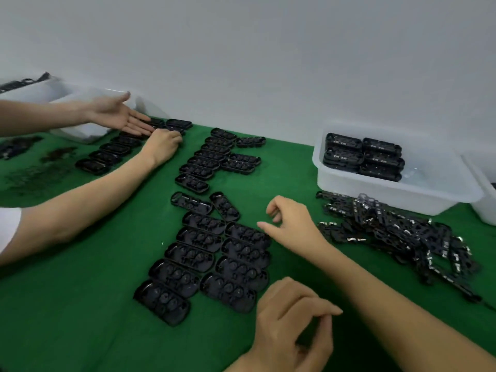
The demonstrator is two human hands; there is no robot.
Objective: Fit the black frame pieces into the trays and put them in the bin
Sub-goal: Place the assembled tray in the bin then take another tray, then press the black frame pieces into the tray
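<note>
Several black trays (204,253) lie in two overlapping columns on the green mat in front of me. A loose pile of black frame pieces (402,237) lies to their right. Behind the pile stands a white bin (389,194) holding stacked filled trays (362,157). My right hand (292,224) hovers at the right edge of the tray columns, index finger pointing left, other fingers loosely curled, holding nothing. My left hand (292,323) hangs over the mat near the front trays with fingers loosely curled and nothing visible in it.
Another person's two hands (139,130) work on a row of trays (107,154) at the far left, beside a second white bin (80,130). A further tray column (206,159) lies mid-table. Another white container (485,200) stands at the right edge.
</note>
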